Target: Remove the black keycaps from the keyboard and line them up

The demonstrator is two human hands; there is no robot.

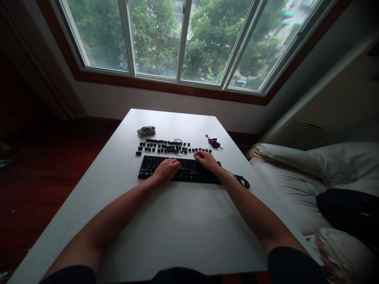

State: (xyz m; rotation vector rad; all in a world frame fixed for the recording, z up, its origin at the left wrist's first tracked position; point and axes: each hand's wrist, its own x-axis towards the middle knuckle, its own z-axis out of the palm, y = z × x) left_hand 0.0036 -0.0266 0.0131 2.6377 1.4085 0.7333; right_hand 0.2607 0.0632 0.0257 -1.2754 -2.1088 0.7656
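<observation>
Two forearms end in left grip and right grip, I cannot tell holding what, over one keyboard; beyond, keycaps too small to count.

The full-size black keyboard lies flat, crosswise, on the white table, with raised keys showing along its near left edge; the darker middle is hard to read. Its black cable is looped just beside the right end. Loose black keycaps sit in uneven rows just beyond the far edge. A slender item, too small to identify, slants over the keyboard's middle.
</observation>
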